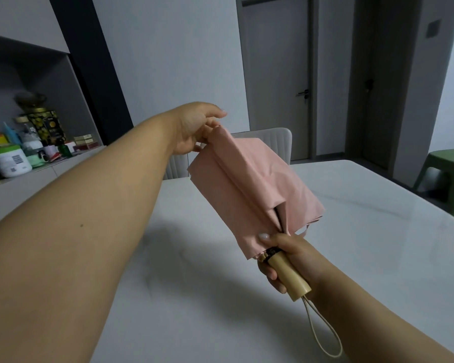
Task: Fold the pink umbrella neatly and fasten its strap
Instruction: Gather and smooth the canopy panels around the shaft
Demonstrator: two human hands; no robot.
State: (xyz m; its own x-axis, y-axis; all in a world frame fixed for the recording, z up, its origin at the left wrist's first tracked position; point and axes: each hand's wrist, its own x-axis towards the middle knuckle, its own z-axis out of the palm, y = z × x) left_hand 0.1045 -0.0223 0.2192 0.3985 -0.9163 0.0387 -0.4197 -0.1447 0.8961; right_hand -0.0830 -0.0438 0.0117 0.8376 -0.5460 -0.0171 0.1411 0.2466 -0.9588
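Note:
The pink umbrella (249, 184) is collapsed, held in the air over the white table (364, 231), its canopy hanging in loose flat folds. My right hand (283, 260) grips the cream handle (290, 277) at the near end, thumb pressed on the canopy's lower edge. My left hand (194, 129) pinches the far tip of the canopy. A pink strap end (305, 231) peeks out below the canopy on the right, unfastened. A cream wrist loop (325, 334) dangles from the handle.
A pale chair (278, 140) stands behind the table. A green stool (451, 174) sits at the right. Jars and boxes (19, 150) crowd the counter on the left. Doors (275, 74) are in the back wall.

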